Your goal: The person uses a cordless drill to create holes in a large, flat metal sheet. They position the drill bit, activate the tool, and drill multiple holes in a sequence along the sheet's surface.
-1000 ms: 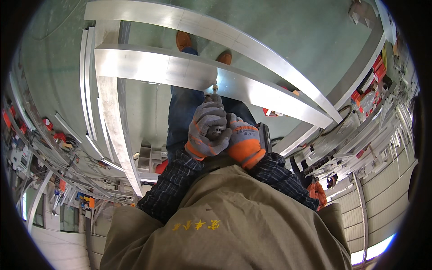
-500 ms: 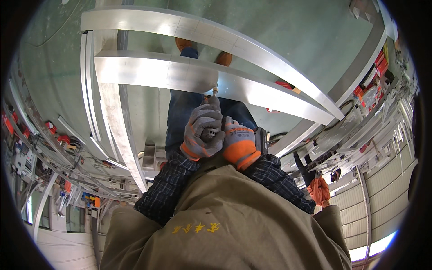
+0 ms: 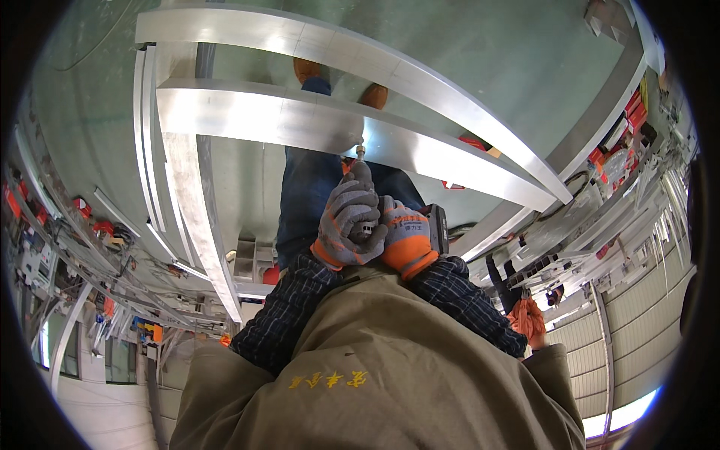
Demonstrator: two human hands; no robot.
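Observation:
Both gloved hands are closed on a cordless drill [image 3: 362, 178]. My left hand [image 3: 349, 221], in a grey and orange glove, wraps round the drill's body. Beside it, touching, my right hand [image 3: 409, 232] grips the handle side, and the dark battery [image 3: 438, 227] sticks out past it. The drill's tip points away from me and meets the near metal bar [image 3: 247, 118], where a small light shines on the shiny face. Whether the bit is inside the metal I cannot tell. My fingers hide most of the drill.
A second shiny bar [image 3: 337, 51] lies beyond the near one. Both rest across a pale beam [image 3: 187, 187] at left and a grey beam [image 3: 600, 127] at right. Narrow strips [image 3: 146, 142] lie along the left. A person in orange [image 3: 527, 319] is farther off at right.
Both hands and the rear of the drill have shifted slightly to the right. The drill's tip stays at about the same spot on the near bar.

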